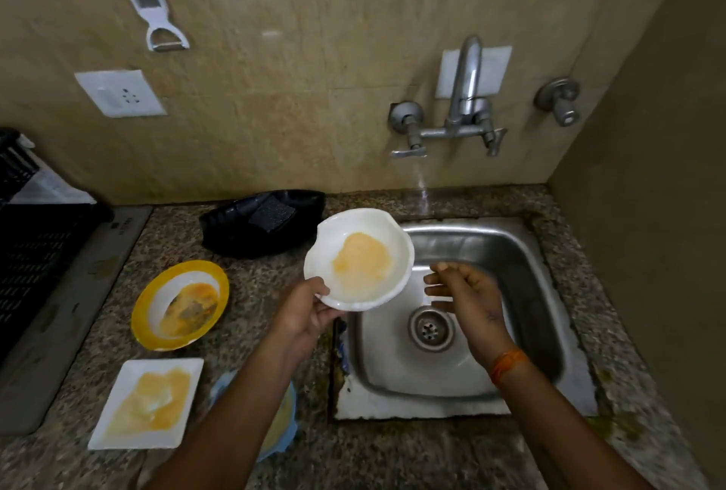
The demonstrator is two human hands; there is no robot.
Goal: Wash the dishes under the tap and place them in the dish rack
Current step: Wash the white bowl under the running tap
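My left hand (304, 312) grips the near rim of a white bowl (387, 232) smeared with orange residue, held at the left edge of the steel sink (522, 253). My right hand (467, 293) hovers over the sink basin beside the bowl, fingers loosely apart and holding nothing. The tap (465, 96) on the wall has water running down toward the sink's back edge. A yellow-rimmed plate (178, 304) and a square white plate (149, 403), both dirty, lie on the counter to the left. My left forearm partly hides a blue-rimmed dish (288, 426). The black dish rack (35, 253) stands at far left.
A black dish holding a dark scrub sponge (271, 210) sits behind the bowl on the speckled counter (251, 304). A peeler (157, 25) hangs on the wall above a socket (120, 94). A side wall closes off the right.
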